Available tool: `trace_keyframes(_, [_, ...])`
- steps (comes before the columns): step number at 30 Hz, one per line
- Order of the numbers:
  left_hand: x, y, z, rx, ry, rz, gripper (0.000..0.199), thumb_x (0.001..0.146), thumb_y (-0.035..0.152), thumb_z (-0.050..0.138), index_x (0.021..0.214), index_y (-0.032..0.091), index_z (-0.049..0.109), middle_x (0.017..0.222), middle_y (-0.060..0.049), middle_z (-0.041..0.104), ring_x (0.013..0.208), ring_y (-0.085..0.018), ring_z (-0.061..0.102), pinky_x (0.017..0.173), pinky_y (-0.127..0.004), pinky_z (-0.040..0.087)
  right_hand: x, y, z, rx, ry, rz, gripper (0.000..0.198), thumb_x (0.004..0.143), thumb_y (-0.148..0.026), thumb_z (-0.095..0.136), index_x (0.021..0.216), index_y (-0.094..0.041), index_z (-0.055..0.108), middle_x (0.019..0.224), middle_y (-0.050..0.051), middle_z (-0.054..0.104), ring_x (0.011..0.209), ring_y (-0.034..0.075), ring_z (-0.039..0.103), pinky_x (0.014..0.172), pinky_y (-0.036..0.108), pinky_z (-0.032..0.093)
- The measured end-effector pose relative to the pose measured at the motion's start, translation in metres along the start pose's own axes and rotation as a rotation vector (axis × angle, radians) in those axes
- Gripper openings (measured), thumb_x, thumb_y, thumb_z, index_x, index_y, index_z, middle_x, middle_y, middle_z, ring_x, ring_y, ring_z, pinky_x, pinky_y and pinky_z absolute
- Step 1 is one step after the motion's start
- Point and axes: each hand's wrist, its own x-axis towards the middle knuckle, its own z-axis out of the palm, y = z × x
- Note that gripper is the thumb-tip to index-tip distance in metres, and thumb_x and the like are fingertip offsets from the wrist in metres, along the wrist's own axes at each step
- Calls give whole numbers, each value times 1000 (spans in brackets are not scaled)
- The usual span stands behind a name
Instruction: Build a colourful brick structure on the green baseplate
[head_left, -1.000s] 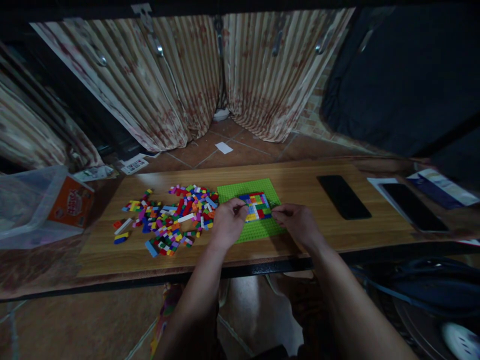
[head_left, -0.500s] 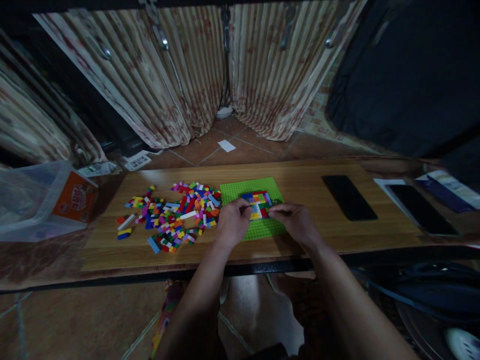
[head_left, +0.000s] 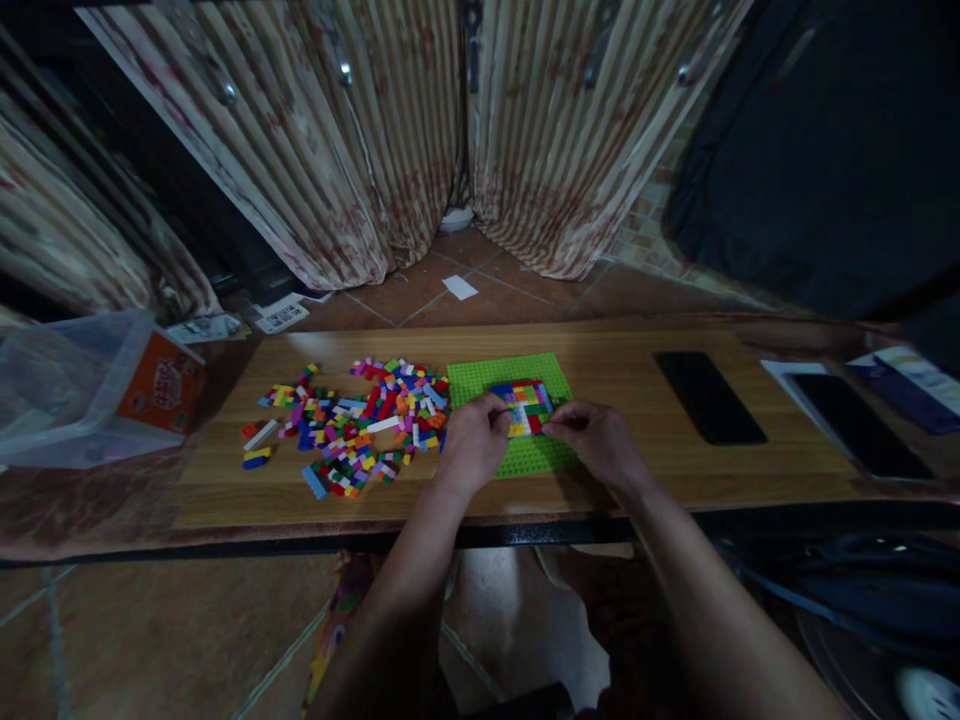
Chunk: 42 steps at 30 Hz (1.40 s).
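Note:
A green studded baseplate [head_left: 472, 374] lies on the wooden board. Upon it sits a low build of coloured toy bricks [head_left: 531, 392], with blue, red, white, green and yellow pieces. My left hand [head_left: 474, 438] is at the build's left side, fingers curled and closed; whatever they may hold is hidden. At the right side of the build, my right hand [head_left: 600, 436] has thumb and forefinger pinched close to the edge bricks. Anything between those fingertips is too small to make out. Left of the baseplate spreads a pile of loose toy bricks [head_left: 385, 425].
The wooden board [head_left: 615, 360] bears a black phone-like slab [head_left: 709, 397] on the right. Beyond it lies another dark slab [head_left: 862, 425]. A clear plastic bin [head_left: 67, 390] with an orange label stands at the far left. Striped curtains [head_left: 390, 150] hang behind.
The camera view has shifted slightly, so the whole scene sits a little farther right. Both hands stay at the build, with hardly any movement of their own.

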Motion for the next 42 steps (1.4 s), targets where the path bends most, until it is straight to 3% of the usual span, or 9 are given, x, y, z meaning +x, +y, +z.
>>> trace_keyframes(6, [-1, 0, 1, -50, -1, -11, 12, 80, 11, 56, 75, 18, 65, 64, 1, 62, 61, -14, 56, 62, -25, 41, -4, -10, -1, -26, -10, -1, 16, 64, -35, 73, 65, -20, 69, 67, 0, 68, 64, 16, 58, 65, 30, 43])
trace_keyframes(13, [-2, -3, 4, -201, -27, 10, 12, 78, 12, 58, 80, 19, 67, 69, 1, 64, 65, -13, 58, 62, -23, 43, -6, -23, -11, 270, 160, 20, 25, 64, -44, 75, 68, -20, 71, 64, -1, 65, 60, 13, 53, 61, 28, 40])
trace_keyframes(21, [-2, 4, 13, -501, -109, 39, 11, 77, 16, 64, 88, 17, 63, 78, 1, 65, 72, -11, 60, 70, -23, 47, -12, -44, 6, 369, -73, 13, 26, 66, -46, 76, 73, -21, 75, 64, -2, 67, 58, 11, 51, 57, 26, 40])
trace_keyframes(28, [-4, 9, 13, -584, -124, 71, 11, 76, 12, 65, 86, 17, 61, 77, 1, 64, 74, -11, 61, 73, -23, 48, -14, -43, 7, 452, -116, 71, 29, 62, -48, 80, 68, -20, 74, 58, -2, 63, 53, 9, 44, 52, 24, 33])
trace_keyframes(33, [-5, 14, 10, -668, -162, 54, 12, 76, 15, 67, 87, 16, 62, 78, -1, 67, 75, -12, 62, 74, -25, 49, -15, -42, 1, 620, -156, 152, 27, 59, -44, 83, 68, -21, 74, 60, -2, 62, 54, 9, 47, 53, 24, 36])
trace_keyframes(35, [-4, 13, 8, -647, -154, 35, 12, 76, 16, 67, 87, 16, 62, 77, 0, 66, 73, -11, 61, 72, -23, 48, -13, -38, -4, 602, -109, 160, 27, 58, -43, 83, 70, -21, 74, 61, -2, 62, 54, 9, 48, 54, 24, 38])
trace_keyframes(39, [0, 2, 4, -524, -108, -23, 9, 76, 17, 65, 85, 16, 63, 75, 1, 65, 68, -11, 59, 65, -22, 45, -7, -25, -14, 365, 76, 118, 28, 57, -41, 81, 72, -19, 75, 58, -1, 63, 53, 11, 49, 53, 26, 39])
trace_keyframes(42, [3, -5, 1, -410, -65, -50, 8, 77, 13, 62, 83, 16, 64, 76, 0, 65, 69, -12, 59, 65, -22, 45, -5, -15, -16, 199, 74, 96, 26, 61, -39, 77, 76, -18, 75, 60, 0, 66, 54, 13, 53, 54, 27, 41])
